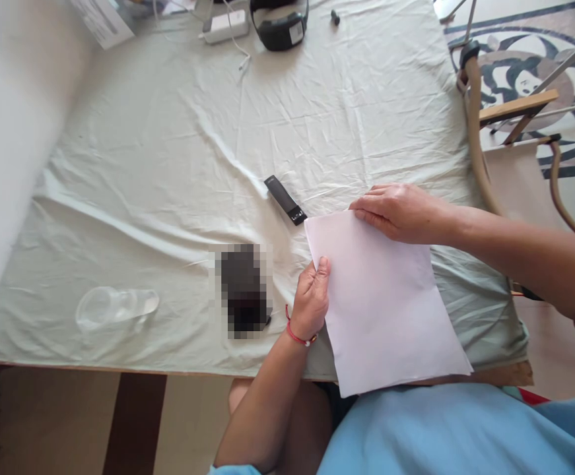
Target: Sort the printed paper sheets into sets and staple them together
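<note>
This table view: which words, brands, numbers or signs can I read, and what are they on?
None can be read.
Stapler: tiny mark, too small.
Headset: label too blurred.
Printed card: too blurred.
Paper: no writing shows.
Pixelated thing: hidden.

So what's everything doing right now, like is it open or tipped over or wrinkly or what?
Tablecloth: wrinkled
White paper: blank on top, several sheets
Left hand: gripping the paper's left edge, thumb on top
Right hand: at the paper's top edge
Black stapler: lying by the paper's corner
Clear cup: tipped on its side
Dark thing: blurred out, can't tell
Black headset: lying down
</note>
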The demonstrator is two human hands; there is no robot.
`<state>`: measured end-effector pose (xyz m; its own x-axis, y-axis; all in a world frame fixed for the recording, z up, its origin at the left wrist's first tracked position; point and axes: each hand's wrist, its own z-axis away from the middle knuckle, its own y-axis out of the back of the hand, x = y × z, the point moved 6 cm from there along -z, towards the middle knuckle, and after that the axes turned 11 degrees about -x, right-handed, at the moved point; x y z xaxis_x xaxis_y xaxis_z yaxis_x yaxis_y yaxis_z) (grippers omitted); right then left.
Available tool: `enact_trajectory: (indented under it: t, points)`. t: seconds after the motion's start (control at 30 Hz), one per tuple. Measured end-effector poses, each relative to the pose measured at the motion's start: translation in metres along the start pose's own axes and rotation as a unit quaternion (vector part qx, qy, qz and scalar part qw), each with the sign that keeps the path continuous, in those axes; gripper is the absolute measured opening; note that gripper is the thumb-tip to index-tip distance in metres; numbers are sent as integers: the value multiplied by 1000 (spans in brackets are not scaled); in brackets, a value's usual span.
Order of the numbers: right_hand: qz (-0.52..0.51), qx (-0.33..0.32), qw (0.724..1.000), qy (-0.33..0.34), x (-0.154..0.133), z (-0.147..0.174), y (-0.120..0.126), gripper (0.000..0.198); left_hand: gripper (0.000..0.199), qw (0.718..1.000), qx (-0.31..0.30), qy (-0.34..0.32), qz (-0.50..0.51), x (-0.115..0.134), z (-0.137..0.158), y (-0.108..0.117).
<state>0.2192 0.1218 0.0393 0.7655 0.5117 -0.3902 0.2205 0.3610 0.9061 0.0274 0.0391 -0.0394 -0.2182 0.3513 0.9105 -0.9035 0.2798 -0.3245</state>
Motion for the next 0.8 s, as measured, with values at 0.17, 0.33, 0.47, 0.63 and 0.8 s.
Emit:
enact_trajectory:
  t: [0.17, 0.33, 0.47, 0.63, 0.8]
  points:
    - [29, 34, 998, 45, -11, 3, 3, 43, 57, 1000, -18, 7, -20, 0, -2, -3]
    - [46, 44, 994, 85, -21, 6, 2, 44, 56, 999, -23, -2, -38, 2, -1, -4]
    - [20, 38, 997, 70, -22, 7, 3, 40, 64, 996, -19, -3, -91, 7, 0, -7]
    - [-12, 38, 998, 52, -24, 9, 5, 36, 64, 990, -13, -8, -138, 15, 0, -13]
    - [-33, 32, 998, 45, -23, 10, 7, 35, 66, 992, 7, 2, -124, 11, 2, -9]
